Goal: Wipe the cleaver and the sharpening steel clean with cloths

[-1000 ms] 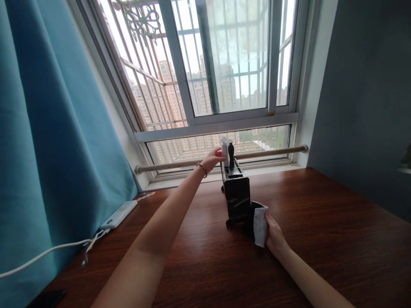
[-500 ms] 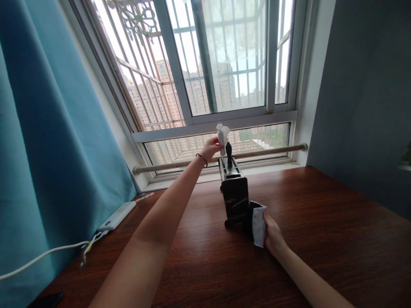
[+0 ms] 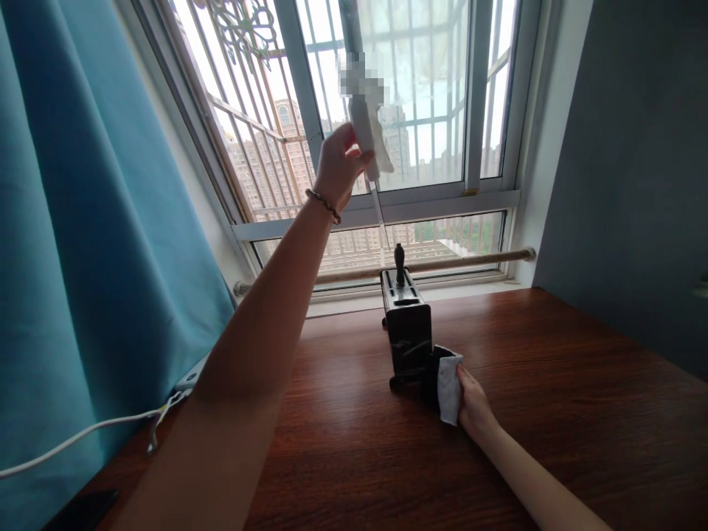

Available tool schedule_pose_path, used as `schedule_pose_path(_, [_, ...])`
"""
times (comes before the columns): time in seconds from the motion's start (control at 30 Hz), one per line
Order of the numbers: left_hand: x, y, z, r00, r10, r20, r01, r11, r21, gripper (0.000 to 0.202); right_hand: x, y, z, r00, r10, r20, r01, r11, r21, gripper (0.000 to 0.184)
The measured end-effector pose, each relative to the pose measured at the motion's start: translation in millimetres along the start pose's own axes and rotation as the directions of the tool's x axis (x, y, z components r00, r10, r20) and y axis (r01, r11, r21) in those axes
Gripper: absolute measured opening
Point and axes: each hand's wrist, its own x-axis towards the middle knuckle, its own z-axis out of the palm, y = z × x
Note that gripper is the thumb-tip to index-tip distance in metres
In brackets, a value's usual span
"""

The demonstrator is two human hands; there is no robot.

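Observation:
Up in front of the window, my left hand (image 3: 346, 158) is closed around the white handle of what looks like a knife (image 3: 362, 129). Its narrow blade points down towards the block, and a thin white sheet hangs beside the handle. Below stands a black knife block (image 3: 409, 339) with slots in its top, and one black handle (image 3: 399, 262) sticks up from it. My right hand (image 3: 474, 402) grips a folded white cloth (image 3: 450, 389) at the block's lower right. Something black lies between the cloth and the block; I cannot tell what it is.
The brown wooden table (image 3: 531, 442) reaches to the barred window, where a rail (image 3: 470, 259) runs across. At left hang blue curtains (image 3: 127, 221), near a white cable (image 3: 99, 425) and a partly hidden power strip (image 3: 191, 375). A dark flat object (image 3: 82, 510) lies at the near left.
My left hand has risen from the top of the block, lifting the white-handled knife so its blade now shows. My right hand stays with the cloth beside the block.

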Motion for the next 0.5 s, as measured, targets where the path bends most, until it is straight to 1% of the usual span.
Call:
schedule_pose_path(0.07, [-9,17,-5.1,0.994,0.11,-0.018,-0.109,0.994,0.013,0.032,-1,-1,1,1.0,-0.008,-0.029,0.008,1.0,-0.002,0.03])
schedule_pose_path(0.1, [-19,24,-7.7,0.977,0.212,-0.012,-0.211,0.977,0.02,0.033,-2,-3,3,0.999,-0.002,-0.047,0.002,1.0,0.005,0.024])
schedule_pose_path(0.13, [-31,29,-9.9,0.951,0.31,0.0,-0.31,0.95,0.022,0.032,-4,-6,6,0.997,0.019,-0.07,-0.018,1.0,0.017,0.017])
schedule_pose_path(0.17, [-46,33,-11.9,0.923,0.386,-0.006,-0.385,0.923,0.012,0.035,-8,-9,9,0.994,0.051,-0.095,-0.048,0.998,0.032,0.011])
schedule_pose_path(0.2, [-63,35,-13.5,0.904,0.427,-0.024,-0.428,0.904,-0.02,0.045,-13,-12,13,0.989,0.099,-0.113,-0.095,0.994,0.048,0.011])
schedule_pose_path(0.23, [-82,36,-14.7,0.896,0.441,-0.052,-0.443,0.894,-0.058,0.047,-19,-16,19,0.98,0.159,-0.119,-0.153,0.986,0.065,0.015])
schedule_pose_path(0.27, [-102,37,-15.5,0.895,0.438,-0.085,-0.445,0.89,-0.098,0.049,-27,-20,26,0.97,0.215,-0.111,-0.207,0.975,0.075,0.02])
schedule_pose_path(0.3, [-124,37,-16.1,0.902,0.412,-0.129,-0.427,0.896,-0.124,0.05,-35,-24,34,0.958,0.277,-0.078,-0.271,0.959,0.087,0.026])
schedule_pose_path(0.37, [-169,37,-17.0,0.915,0.37,-0.16,-0.39,0.913,-0.12,0.054,-56,-30,53,0.932,0.363,0.019,-0.363,0.925,0.115,0.034])
schedule_pose_path(0.43, [-214,38,-18.7,0.938,0.299,-0.173,-0.315,0.946,-0.072,0.056,-78,-33,78,0.896,0.43,0.112,-0.444,0.872,0.206,0.041])
schedule_pose_path(0.47, [-235,39,-20.1,0.955,0.234,-0.183,-0.242,0.97,-0.024,0.048,-88,-34,92,0.874,0.464,0.147,-0.487,0.841,0.236,0.045])
schedule_pose_path(0.5, [-254,40,-21.7,0.964,0.196,-0.181,-0.198,0.98,0.006,0.041,-97,-34,107,0.849,0.506,0.151,-0.528,0.813,0.244,0.047])
